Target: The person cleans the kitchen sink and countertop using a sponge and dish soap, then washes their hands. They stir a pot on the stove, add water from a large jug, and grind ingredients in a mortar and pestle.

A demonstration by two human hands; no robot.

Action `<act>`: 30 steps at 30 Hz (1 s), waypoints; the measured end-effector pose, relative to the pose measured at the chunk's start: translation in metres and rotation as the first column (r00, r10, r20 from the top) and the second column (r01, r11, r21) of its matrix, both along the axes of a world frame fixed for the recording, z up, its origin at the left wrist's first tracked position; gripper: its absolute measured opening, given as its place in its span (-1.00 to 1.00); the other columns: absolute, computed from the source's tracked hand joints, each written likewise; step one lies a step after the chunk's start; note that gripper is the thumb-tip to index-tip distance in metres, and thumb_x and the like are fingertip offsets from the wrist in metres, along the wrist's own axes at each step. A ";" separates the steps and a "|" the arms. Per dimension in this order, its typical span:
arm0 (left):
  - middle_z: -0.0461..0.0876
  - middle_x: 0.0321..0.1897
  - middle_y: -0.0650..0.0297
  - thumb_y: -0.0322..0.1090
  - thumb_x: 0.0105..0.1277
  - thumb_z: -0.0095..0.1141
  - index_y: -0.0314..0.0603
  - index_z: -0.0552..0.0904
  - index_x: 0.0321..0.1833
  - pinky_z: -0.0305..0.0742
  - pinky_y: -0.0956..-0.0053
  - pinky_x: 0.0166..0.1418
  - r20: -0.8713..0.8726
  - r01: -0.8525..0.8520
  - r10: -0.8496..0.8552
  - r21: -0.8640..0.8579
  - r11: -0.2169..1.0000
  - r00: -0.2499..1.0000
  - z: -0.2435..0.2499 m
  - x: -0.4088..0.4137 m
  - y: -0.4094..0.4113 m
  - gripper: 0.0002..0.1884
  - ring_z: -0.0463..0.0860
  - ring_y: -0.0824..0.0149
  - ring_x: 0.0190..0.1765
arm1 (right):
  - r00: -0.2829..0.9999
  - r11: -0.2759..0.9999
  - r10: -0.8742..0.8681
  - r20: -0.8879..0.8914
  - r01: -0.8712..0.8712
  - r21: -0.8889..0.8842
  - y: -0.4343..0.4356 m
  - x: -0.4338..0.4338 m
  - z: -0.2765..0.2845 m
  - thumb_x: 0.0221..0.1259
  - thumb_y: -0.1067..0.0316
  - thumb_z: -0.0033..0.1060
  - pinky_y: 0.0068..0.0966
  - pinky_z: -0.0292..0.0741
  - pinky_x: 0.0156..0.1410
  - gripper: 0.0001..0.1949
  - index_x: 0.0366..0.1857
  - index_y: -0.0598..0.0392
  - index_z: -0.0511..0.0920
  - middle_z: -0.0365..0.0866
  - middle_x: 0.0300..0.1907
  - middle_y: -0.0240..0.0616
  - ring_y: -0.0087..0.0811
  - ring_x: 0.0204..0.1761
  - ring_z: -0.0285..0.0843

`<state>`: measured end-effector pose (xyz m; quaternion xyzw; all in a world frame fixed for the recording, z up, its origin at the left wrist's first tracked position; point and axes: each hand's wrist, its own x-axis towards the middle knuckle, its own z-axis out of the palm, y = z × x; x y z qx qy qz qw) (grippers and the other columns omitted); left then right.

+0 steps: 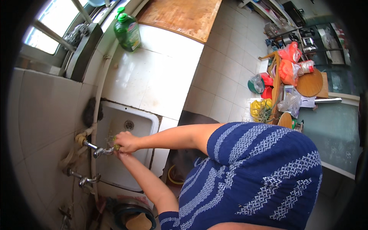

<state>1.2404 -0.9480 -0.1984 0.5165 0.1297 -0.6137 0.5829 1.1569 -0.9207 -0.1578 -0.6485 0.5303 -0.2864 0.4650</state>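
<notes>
Both of my hands are together over a white sink basin (129, 172), under the metal tap (103, 151). My right hand (127, 142) is closed around a small green-yellow thing (116, 147), mostly covered by the fingers and too small to name. Water splashes beside it. Just below, my left hand (121, 154) meets the right one; its fingers are largely hidden by the tap and the other hand. A round metal drain (129, 125) shows in the basin's floor.
A second tap (89, 180) juts from the tiled wall. Green dish-soap bottles (128, 33) stand on the white tiled counter (161, 69), near a wooden board (181, 17). A dark basin (133, 214) sits beside the sink. Bags crowd a wooden stand (275, 83) behind.
</notes>
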 end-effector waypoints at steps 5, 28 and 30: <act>0.44 0.07 0.10 0.00 0.33 -0.12 -0.20 0.39 0.14 0.36 0.18 0.26 0.013 0.062 -0.062 -0.004 0.998 0.998 -0.001 -0.004 -0.005 -0.53 0.44 0.11 0.15 | 0.951 0.951 -0.309 -0.004 0.309 -0.014 -0.026 0.001 -0.003 -0.08 0.08 0.21 -0.15 0.33 0.09 -0.67 -0.24 0.01 0.58 0.52 -0.07 -0.11 -0.07 0.08 0.39; 0.42 0.08 0.13 0.03 0.33 -0.21 -0.13 0.39 0.11 0.30 0.20 0.29 -0.085 0.064 -0.068 -0.050 0.997 0.994 -0.013 0.003 0.009 -0.55 0.39 0.16 0.18 | 0.913 0.881 -0.389 0.123 0.329 0.340 -0.040 0.021 -0.009 0.27 0.09 -0.08 -0.18 0.43 -0.01 -0.69 -0.28 0.11 0.57 0.60 -0.21 0.04 0.04 -0.10 0.53; 0.41 0.09 0.13 0.03 0.33 -0.21 -0.13 0.39 0.11 0.30 0.20 0.29 -0.100 0.065 -0.071 -0.058 0.996 0.992 -0.013 0.003 0.009 -0.55 0.39 0.16 0.18 | 0.876 0.906 -0.373 0.305 0.273 0.324 -0.032 0.015 -0.019 0.27 0.08 -0.07 -0.24 0.42 0.04 -0.68 -0.17 0.08 0.57 0.58 -0.12 0.03 0.00 -0.02 0.50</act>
